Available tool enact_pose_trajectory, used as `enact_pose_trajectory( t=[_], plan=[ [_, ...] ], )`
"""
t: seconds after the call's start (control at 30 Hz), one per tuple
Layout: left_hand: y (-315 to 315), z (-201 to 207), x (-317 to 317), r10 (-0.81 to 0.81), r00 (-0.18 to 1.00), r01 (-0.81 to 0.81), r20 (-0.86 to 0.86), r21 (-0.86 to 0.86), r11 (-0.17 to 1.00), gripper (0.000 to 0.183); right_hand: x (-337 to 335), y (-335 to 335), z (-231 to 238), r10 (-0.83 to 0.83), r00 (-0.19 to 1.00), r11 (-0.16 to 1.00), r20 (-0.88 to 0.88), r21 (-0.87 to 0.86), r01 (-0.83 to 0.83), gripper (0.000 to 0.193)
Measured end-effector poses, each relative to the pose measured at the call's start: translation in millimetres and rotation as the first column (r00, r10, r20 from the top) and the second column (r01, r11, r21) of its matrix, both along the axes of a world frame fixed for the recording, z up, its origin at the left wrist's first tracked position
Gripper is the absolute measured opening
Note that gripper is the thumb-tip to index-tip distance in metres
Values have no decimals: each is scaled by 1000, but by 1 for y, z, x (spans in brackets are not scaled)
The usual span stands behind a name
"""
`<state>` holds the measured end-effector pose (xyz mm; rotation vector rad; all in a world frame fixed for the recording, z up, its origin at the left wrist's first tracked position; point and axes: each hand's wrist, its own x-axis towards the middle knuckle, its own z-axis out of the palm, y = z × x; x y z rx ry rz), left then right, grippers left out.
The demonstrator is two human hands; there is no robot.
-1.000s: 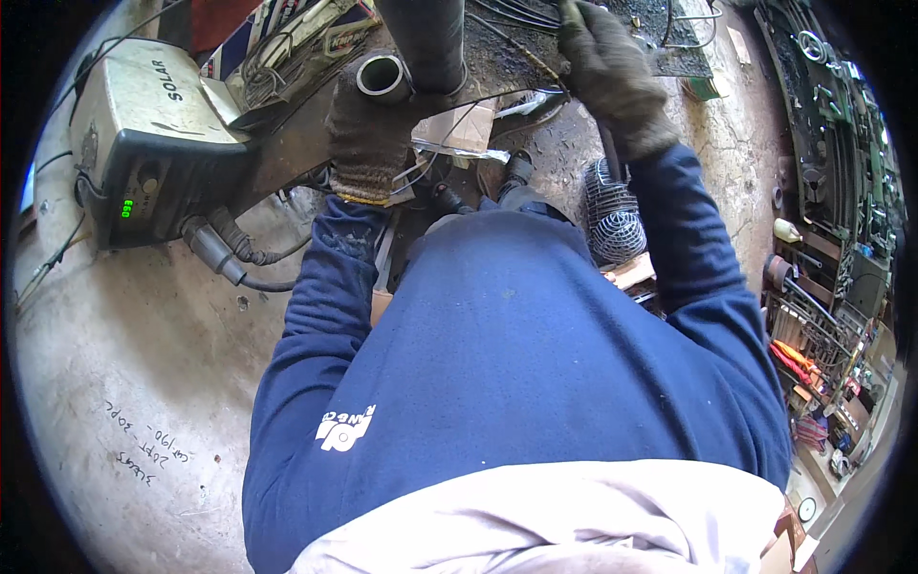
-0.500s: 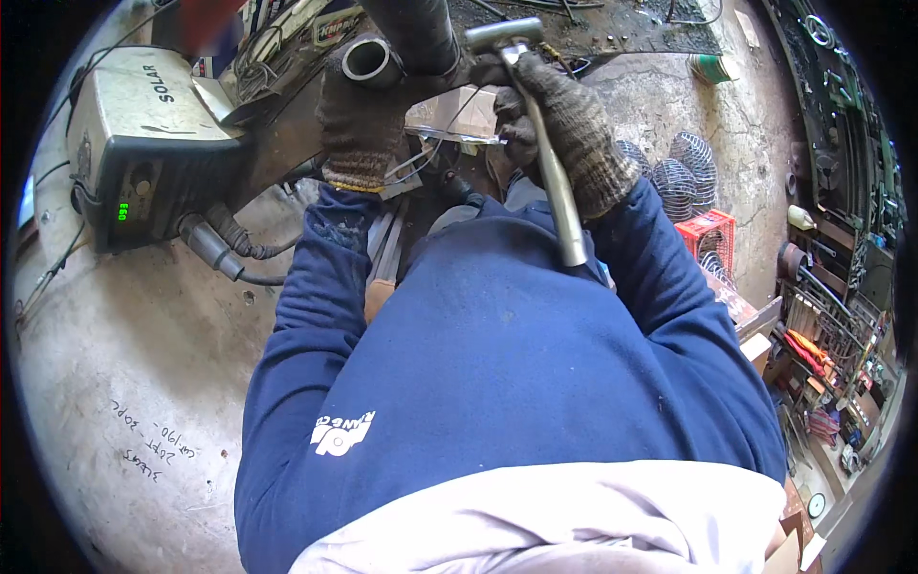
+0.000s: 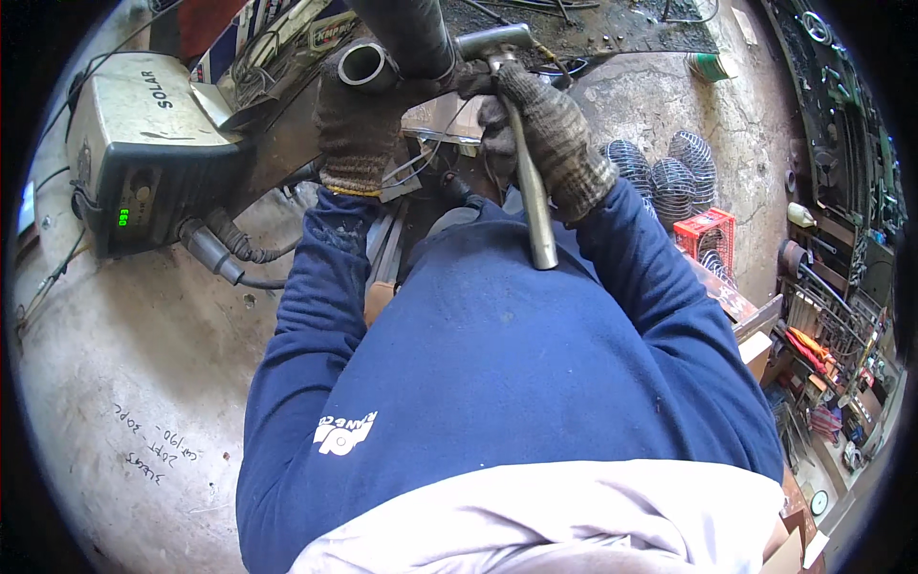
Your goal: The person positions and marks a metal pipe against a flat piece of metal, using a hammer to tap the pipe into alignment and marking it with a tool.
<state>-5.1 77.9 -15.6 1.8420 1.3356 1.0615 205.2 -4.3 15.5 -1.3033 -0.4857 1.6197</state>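
My left hand, in a dark knitted glove, is closed around a short metal pipe whose round open end faces up. Right beside it, a thicker dark tube slants in from the top edge. My gloved right hand grips a hammer with a bare metal handle pointing down toward my body. The hammer's head lies crosswise above that hand, its left end at the dark tube; whether they touch I cannot tell. My left fingers are partly hidden behind the pipe and tube.
On the left stands a welding machine with a lit green display and thick cables. Wire coils and a red crate are on the floor at the right. Tools and metal parts line the far right.
My right hand and the hammer have moved left, bringing the hammer's head to the dark tube. The left hand and the pipe have barely shifted.
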Motion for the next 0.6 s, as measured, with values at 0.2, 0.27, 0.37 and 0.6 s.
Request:
enact_pose_trajectory(
  t=[0.2,0.27,0.37,0.6],
  plan=[
    [3,-2,1,-29,996,32,86,-34,999,51,9,4,-9,0,1000,1000,-15,22,0,48],
    [2,-2,2,-32,992,38,121,-49,998,52,20,8,-32,117,987,985,112,111,-129,46],
    [3,-3,1,-14,988,23,151,-59,998,53,32,12,-3,23,999,998,27,58,-24,41],
    [2,-1,4,-52,992,52,117,6,999,56,95,62,28,-234,-86,827,968,152,-542,36]
  ],
)
